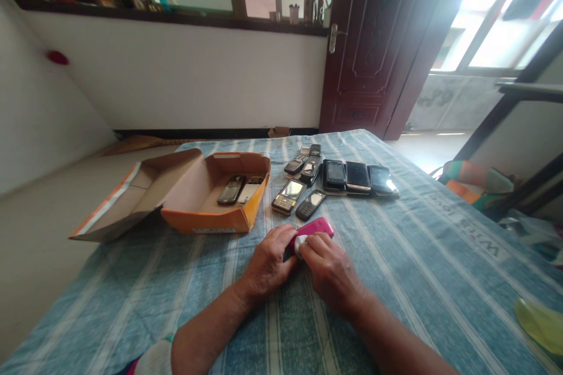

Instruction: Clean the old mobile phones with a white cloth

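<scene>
A pink mobile phone (321, 226) is in front of me, near the middle of the table. My left hand (271, 256) is closed around its near left end. With my right hand (329, 266) I press a white wad of cloth or tissue (299, 244) against the phone; which of the two it is I cannot tell. Just beyond the hands lie a small dark keypad phone (310, 205) and a phone with a gold-edged keypad (289, 197). Part of the pink phone is hidden under my fingers.
An orange cardboard box (206, 222) with its lid folded open to the left holds phones, among them a dark one (231, 190). Several keypad phones (311, 167) and a row of touchscreen phones (358, 176) lie beyond. A striped blue cloth (396, 293) covers the table.
</scene>
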The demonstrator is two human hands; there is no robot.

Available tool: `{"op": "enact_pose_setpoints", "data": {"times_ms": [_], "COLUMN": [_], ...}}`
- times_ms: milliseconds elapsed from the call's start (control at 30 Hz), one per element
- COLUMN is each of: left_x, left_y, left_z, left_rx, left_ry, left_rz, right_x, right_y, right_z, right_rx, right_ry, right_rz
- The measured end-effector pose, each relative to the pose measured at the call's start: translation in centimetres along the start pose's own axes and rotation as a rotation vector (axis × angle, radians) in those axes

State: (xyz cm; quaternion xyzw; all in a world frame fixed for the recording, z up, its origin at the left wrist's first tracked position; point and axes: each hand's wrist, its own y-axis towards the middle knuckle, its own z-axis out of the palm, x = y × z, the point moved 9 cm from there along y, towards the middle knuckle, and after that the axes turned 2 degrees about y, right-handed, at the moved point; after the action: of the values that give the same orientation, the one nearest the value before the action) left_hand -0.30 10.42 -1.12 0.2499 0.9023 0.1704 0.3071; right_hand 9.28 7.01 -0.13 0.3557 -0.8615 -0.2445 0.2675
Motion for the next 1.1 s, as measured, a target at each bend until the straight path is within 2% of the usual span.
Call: {"op": "enact_pose_setpoints", "data": {"times_ms": [300,467,667,1100], "left_x": [-0.1,-0.1,-0.2,-0.4], "left_y": [0.0,0.0,0.1,0.1], "left_z": [-0.2,-0.1,-0.1,-0.2], "left_rx": [0.006,0.013,-0.002,0.019], "left_ry": [-0.013,-0.011,-0.008,-0.001], "left_rz": [0.001,-0.004,-0.005,-0.002], "right_x": [-2.0,-1.0,0.3,-2.5], "right_y": [0.0,0.0,0.0,0.2], "right_z": [-1.2,-1.2,-0.1,-1.3], "right_rx": [-0.033,-0.052,-0.006,-0.033], "right_ry": [-0.084,-0.024,-0.014,-0.142], "right_rz": [0.087,0.043,-0.023,0.11]}}
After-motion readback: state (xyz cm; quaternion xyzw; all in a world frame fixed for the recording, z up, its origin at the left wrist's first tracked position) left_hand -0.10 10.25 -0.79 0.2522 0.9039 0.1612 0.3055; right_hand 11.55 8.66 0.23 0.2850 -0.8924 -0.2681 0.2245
